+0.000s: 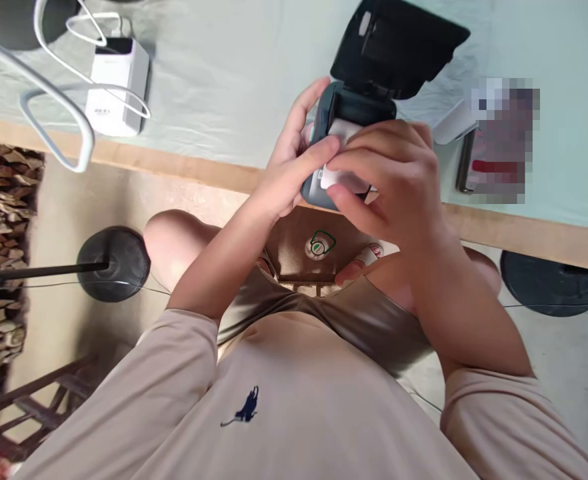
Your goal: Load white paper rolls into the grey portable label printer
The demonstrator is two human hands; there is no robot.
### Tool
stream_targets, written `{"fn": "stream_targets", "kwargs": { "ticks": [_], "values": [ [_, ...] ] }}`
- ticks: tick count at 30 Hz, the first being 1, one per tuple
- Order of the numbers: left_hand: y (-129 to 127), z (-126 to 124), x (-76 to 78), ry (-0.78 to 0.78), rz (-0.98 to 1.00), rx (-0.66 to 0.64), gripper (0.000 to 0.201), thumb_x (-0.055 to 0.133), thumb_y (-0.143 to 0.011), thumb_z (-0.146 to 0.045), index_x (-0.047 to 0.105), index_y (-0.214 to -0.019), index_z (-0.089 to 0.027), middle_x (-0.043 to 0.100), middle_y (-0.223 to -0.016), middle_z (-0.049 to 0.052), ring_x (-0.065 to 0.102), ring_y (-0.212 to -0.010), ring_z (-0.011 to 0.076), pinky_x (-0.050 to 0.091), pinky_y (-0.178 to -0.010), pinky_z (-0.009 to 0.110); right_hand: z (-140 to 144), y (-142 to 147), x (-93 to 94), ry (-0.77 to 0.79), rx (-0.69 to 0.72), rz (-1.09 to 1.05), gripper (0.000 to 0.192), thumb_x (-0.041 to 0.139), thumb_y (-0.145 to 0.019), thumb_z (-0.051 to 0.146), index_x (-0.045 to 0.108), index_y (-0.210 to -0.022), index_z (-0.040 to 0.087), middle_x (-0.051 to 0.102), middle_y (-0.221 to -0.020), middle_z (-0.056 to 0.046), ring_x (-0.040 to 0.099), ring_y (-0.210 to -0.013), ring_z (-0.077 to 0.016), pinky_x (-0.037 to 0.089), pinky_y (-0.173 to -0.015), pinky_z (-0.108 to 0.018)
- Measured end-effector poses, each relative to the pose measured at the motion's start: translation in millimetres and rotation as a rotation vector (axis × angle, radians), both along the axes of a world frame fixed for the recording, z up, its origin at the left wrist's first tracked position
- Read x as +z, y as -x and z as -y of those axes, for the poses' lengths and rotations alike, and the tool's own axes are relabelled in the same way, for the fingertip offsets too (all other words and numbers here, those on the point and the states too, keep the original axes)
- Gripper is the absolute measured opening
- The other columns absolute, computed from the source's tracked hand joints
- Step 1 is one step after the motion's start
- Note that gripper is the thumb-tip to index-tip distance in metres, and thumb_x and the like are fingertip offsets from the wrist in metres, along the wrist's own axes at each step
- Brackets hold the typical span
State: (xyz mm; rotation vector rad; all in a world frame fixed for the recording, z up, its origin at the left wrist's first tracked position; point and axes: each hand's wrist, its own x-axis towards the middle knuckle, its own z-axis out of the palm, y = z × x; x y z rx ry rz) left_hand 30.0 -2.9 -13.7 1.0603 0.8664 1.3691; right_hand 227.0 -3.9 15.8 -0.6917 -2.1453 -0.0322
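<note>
One dark device (355,107) in left hand (291,160), fingers curled, white piece (343,179) in right hand (399,175), pinched by fingertips

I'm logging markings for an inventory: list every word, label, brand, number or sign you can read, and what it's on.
No word or number can be read for certain.
White box: small grey lettering, too blurred to read.
Dark device: small mark, too small to read.
Round white disc: green sign, any lettering illegible.
Shirt: dark blue emblem, no letters seen.
Phone-like item: pixelated, unreadable.
</note>
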Motion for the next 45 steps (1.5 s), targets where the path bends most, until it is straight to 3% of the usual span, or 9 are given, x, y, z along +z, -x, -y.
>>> {"fn": "stream_targets", "kwargs": {
  "ticks": [3, 8, 15, 21, 24, 28, 31, 35, 45],
  "values": [
    [-3, 3, 6.1, 0.009, 0.010, -0.033, 0.084, 0.096, -0.096, -0.050, 0.064, -0.171, -0.031, 0.084, -0.129, -0.001, 0.085, -0.121, 0.0274, 0.069, -0.112, 0.040, -1, -10, -4.8, 0.060, -0.027, 0.033, 0.040, 0.050, -0.123, 0.053, 0.082, -0.115, 0.031, 0.091, -0.115, -0.009, 0.087, -0.125, -0.0308, 0.063, -0.109, -0.055],
    [-8, 3, 20.1, 0.216, 0.120, -0.042, 0.087, 0.078, -0.103, -0.001, 0.057, -0.182, -0.031, 0.091, -0.140, 0.000, 0.082, -0.145, 0.0291, 0.060, -0.136, 0.045, -1, -29, -11.0, 0.222, 0.036, 0.008, 0.040, 0.051, -0.121, 0.057, 0.082, -0.122, 0.032, 0.090, -0.125, -0.012, 0.084, -0.133, -0.0354, 0.063, -0.118, -0.062],
    [-13, 3, 29.6, 0.244, 0.022, -0.053, 0.108, 0.071, -0.095, 0.009, 0.042, -0.192, -0.028, 0.089, -0.113, -0.003, 0.089, -0.112, 0.0218, 0.067, -0.107, 0.034, 3, -62, -25.5, 0.238, -0.016, -0.084, 0.036, 0.056, -0.118, 0.061, 0.080, -0.124, 0.035, 0.085, -0.120, -0.013, 0.083, -0.116, -0.0341, 0.070, -0.106, -0.059],
    [-5, 8, 30.4, 0.217, -0.013, -0.095, 0.108, 0.076, -0.086, -0.004, 0.049, -0.187, -0.033, 0.081, -0.102, -0.004, 0.085, -0.104, 0.0241, 0.067, -0.101, 0.038, -12, -43, -63.4, 0.654, -0.084, -0.545, 0.071, 0.070, -0.101, 0.086, 0.056, -0.157, 0.045, 0.075, -0.151, -0.009, 0.081, -0.132, -0.0321, 0.074, -0.096, -0.050],
    [-4, 2, 22.2, 0.148, 0.030, -0.146, 0.099, 0.082, -0.081, -0.024, 0.056, -0.176, -0.036, 0.081, -0.110, -0.001, 0.084, -0.114, 0.0299, 0.067, -0.098, 0.043, -32, -21, -75.2, 0.899, -0.036, -0.595, 0.079, 0.062, -0.102, 0.096, 0.045, -0.164, 0.050, 0.079, -0.142, -0.003, 0.082, -0.118, -0.0276, 0.073, -0.086, -0.046],
    [-12, -15, 6.1, 0.065, 0.090, -0.145, 0.065, 0.087, -0.079, -0.050, 0.068, -0.141, -0.043, 0.086, -0.124, -0.006, 0.066, -0.137, 0.0275, 0.066, -0.103, 0.039, -56, -4, -91.2, 0.888, -0.037, -0.586, 0.119, 0.047, -0.080, 0.125, 0.044, -0.171, 0.049, 0.083, -0.122, 0.002, 0.074, -0.118, -0.0270, 0.070, -0.093, -0.048],
    [-17, -22, -2.7, 0.007, 0.108, -0.152, 0.066, 0.092, -0.081, -0.053, 0.068, -0.142, -0.043, 0.086, -0.123, -0.009, 0.063, -0.140, 0.0289, 0.064, -0.113, 0.043, -67, -6, -104.8, 0.867, -0.075, -0.574, 0.139, 0.041, -0.063, 0.132, 0.041, -0.174, 0.049, 0.084, -0.120, 0.000, 0.073, -0.115, -0.0290, 0.067, -0.088, -0.050],
    [-16, -23, -8.2, 0.022, 0.092, -0.234, 0.065, 0.088, -0.091, -0.046, 0.068, -0.152, -0.050, 0.089, -0.133, -0.013, 0.064, -0.143, 0.0295, 0.062, -0.119, 0.045, -69, -14, -112.9, 0.875, -0.097, -0.523, 0.146, 0.034, -0.068, 0.130, 0.027, -0.187, 0.045, 0.084, -0.120, 0.000, 0.072, -0.112, -0.0277, 0.063, -0.088, -0.049],
    [-18, -9, 2.8, 0.044, 0.060, -0.064, 0.060, 0.087, -0.090, -0.053, 0.069, -0.145, -0.039, 0.088, -0.141, -0.003, 0.077, -0.141, 0.0348, 0.069, -0.109, 0.047, -61, -12, -91.0, 1.036, -0.013, -0.491, 0.141, 0.053, -0.065, 0.129, 0.029, -0.182, 0.054, 0.088, -0.123, 0.006, 0.063, -0.121, -0.0252, 0.058, -0.103, -0.052]
  ]
}}
